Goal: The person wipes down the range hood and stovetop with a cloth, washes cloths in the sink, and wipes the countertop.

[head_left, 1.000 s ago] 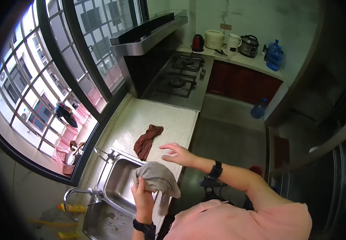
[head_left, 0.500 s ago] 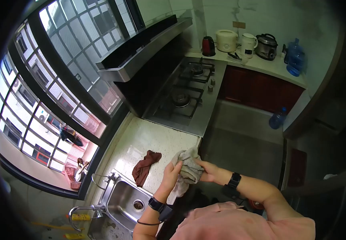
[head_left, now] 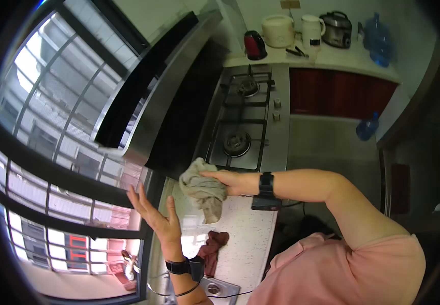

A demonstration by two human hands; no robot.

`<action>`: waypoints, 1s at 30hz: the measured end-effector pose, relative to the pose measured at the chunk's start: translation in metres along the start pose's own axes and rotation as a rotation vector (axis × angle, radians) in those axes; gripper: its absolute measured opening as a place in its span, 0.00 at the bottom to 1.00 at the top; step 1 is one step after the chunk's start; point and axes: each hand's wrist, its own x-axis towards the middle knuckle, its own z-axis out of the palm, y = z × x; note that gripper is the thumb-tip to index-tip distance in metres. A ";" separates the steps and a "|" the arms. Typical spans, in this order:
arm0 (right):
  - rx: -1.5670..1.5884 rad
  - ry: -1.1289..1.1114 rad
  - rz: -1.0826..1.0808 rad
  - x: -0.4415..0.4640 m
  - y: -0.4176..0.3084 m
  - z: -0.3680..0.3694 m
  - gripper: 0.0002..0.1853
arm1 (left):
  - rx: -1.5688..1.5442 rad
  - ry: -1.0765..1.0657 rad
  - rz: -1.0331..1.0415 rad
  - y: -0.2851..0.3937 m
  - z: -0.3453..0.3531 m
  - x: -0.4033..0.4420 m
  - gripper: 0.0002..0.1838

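Observation:
A crumpled grey cloth [head_left: 202, 189] is gripped by my right hand [head_left: 232, 181], above the counter at the near edge of the gas stove [head_left: 276, 145]. My left hand [head_left: 160, 216] is raised beside the window frame, fingers spread, holding nothing. Below the grey cloth, a dark red cloth [head_left: 212, 251] lies bunched on the pale counter [head_left: 248, 223]. Part of the metal sink [head_left: 225, 290] shows at the bottom, partly hidden by my left arm.
The range hood [head_left: 154, 96] juts out at the left, next to the barred window. A red kettle [head_left: 255, 45], a cream cooker [head_left: 278, 31], a white jug [head_left: 311, 31] and a rice cooker [head_left: 336, 29] stand on the back counter. A blue bottle [head_left: 367, 127] stands on the floor.
The view has shifted toward the stove and hood. The grey cloth has moved from both hands into my right hand alone, up toward the stove. My left hand has let go and spread open.

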 end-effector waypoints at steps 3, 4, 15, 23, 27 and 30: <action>0.117 -0.075 0.005 0.051 -0.026 0.003 0.24 | 0.208 -0.007 0.095 -0.004 0.008 0.050 0.36; 0.171 -0.111 0.028 0.065 -0.031 0.003 0.24 | 0.244 -0.003 0.122 -0.005 0.010 0.063 0.37; 0.453 -0.151 0.249 0.117 -0.131 0.022 0.24 | 0.718 -0.304 0.028 0.010 0.096 0.217 0.43; 0.948 -0.440 -0.048 0.114 -0.312 -0.055 0.20 | 0.340 -0.415 -0.380 0.022 0.138 0.254 0.44; 1.004 -0.085 -0.261 0.112 -0.373 -0.101 0.22 | 0.628 -0.480 -0.368 0.042 0.162 0.258 0.45; 1.032 0.171 -0.357 0.124 -0.370 -0.122 0.21 | 0.816 -0.450 -0.660 0.041 0.152 0.252 0.43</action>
